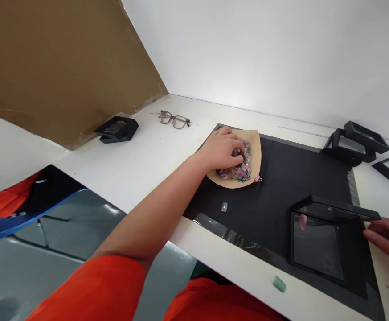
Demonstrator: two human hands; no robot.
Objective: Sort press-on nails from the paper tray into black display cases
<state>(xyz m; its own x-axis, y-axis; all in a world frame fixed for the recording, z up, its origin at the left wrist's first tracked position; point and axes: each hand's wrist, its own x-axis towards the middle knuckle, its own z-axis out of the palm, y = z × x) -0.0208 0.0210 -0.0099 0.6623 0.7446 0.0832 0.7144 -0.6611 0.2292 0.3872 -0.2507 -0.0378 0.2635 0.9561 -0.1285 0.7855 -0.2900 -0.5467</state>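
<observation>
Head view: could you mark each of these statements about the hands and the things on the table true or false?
1. The left hand reaches into the tan container of small pieces. True.
2. The eyeglasses lie on the black mat. False: they lie on the white table.
3. The right hand is at the raised lid of a black case. True.
4. The green piece is inside that case. False: it lies on the white table.

White walls [264, 58], 1 brown panel [63, 62], grey floor [23, 267].
</observation>
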